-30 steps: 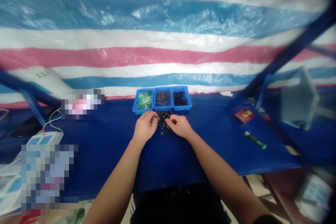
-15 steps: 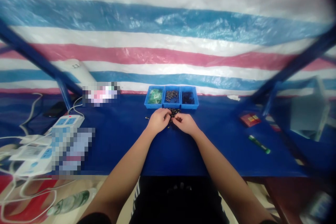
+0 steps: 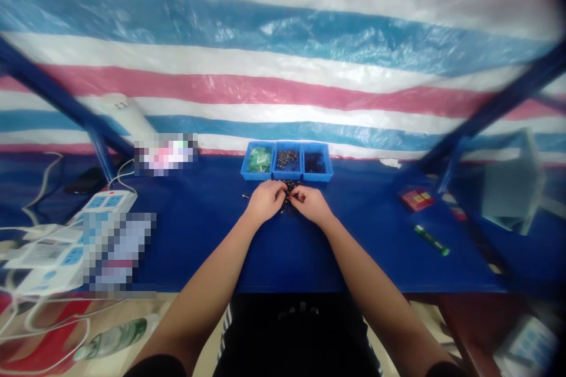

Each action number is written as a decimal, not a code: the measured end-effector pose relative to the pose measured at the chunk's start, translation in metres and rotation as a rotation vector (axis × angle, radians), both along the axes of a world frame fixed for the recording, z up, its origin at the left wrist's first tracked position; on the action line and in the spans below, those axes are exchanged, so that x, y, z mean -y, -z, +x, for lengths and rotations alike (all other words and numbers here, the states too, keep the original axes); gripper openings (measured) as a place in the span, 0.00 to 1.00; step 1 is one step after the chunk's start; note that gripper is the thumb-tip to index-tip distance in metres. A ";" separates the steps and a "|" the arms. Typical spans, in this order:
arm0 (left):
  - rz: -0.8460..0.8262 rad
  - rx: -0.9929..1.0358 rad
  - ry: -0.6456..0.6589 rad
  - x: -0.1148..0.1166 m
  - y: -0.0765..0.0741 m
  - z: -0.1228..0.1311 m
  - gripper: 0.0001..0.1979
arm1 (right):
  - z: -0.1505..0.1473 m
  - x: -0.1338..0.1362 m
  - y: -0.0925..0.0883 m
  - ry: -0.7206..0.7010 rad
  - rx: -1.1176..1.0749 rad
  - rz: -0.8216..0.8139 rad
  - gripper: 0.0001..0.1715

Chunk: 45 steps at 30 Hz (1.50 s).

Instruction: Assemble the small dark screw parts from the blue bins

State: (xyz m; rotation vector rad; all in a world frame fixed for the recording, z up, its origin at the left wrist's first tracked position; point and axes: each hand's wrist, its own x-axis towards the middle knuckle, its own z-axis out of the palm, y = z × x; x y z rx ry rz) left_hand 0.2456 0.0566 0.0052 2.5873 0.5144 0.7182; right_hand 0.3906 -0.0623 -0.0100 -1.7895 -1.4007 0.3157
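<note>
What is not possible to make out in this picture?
All in the head view:
What the left hand and right hand hold, if anything: hidden by the fingers.
Small pile: parts too tiny, partly covered by the hands.
Dark pieces in the right blue tray: too small.
Flat item beside the power strip: masked by pixelation.
Pale object, lower right: blurred.

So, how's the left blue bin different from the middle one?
The left bin holds green items; the middle bin holds small, loose brass-coloured pieces. The left bin ends the row, while the middle bin has a neighbour on each side. Both are blue and open-topped.
</note>
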 end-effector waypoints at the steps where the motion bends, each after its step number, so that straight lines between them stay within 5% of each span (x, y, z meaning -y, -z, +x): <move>1: 0.002 -0.003 -0.001 0.000 0.000 0.000 0.10 | 0.000 0.000 0.000 0.001 -0.004 0.002 0.06; 19: 0.040 -0.057 0.026 0.000 0.002 -0.001 0.09 | 0.000 0.001 -0.001 0.001 -0.051 0.047 0.04; 36: 0.036 -0.044 0.037 0.002 -0.002 0.000 0.09 | 0.006 0.002 0.006 -0.019 -0.074 0.067 0.14; 45: 0.020 0.022 0.018 0.004 -0.002 0.002 0.11 | 0.005 0.001 -0.001 0.016 -0.344 0.174 0.09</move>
